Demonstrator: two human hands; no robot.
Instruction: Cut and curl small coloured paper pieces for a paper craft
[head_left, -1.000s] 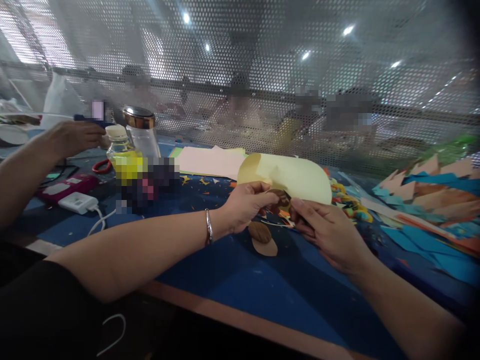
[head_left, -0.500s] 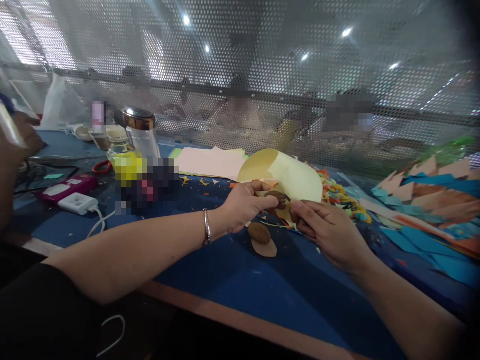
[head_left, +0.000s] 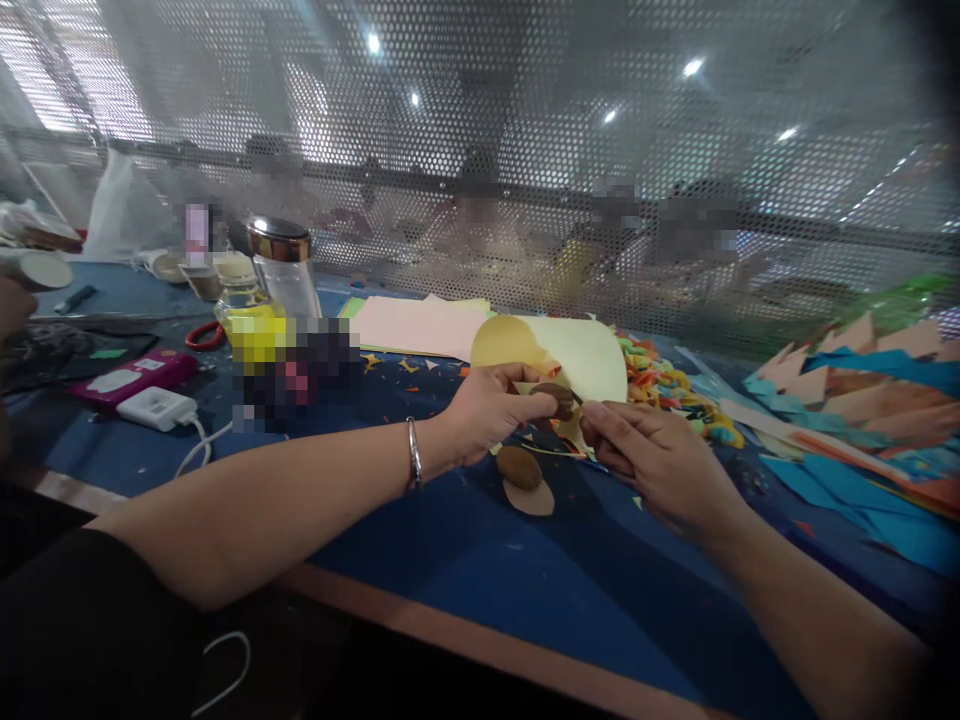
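My left hand (head_left: 499, 405) pinches a dark brown oval piece (head_left: 553, 400) between thumb and fingers. Close beside it, my right hand (head_left: 637, 440) is closed, with a thin dark bit showing at the fingertips by the oval's edge; what it grips is mostly hidden. Below my left hand, another brown oval piece (head_left: 519, 468) lies on a tan paper oval (head_left: 532, 498). Behind both hands rests a curled pale yellow paper sheet (head_left: 592, 360).
Stacked pink paper (head_left: 420, 325), a clear bottle (head_left: 285, 275), a white charger (head_left: 157, 406) and a magenta power strip (head_left: 139, 378) lie left on the blue table (head_left: 480, 580). Colourful paper strips (head_left: 667, 390) and folded paper (head_left: 862, 390) lie right. A perforated metal screen (head_left: 480, 110) stands behind.
The curled yellow sheet has shifted slightly left and flattened. At the far left, another person's hand has pulled back and a white cup now shows there. My hands have barely moved.
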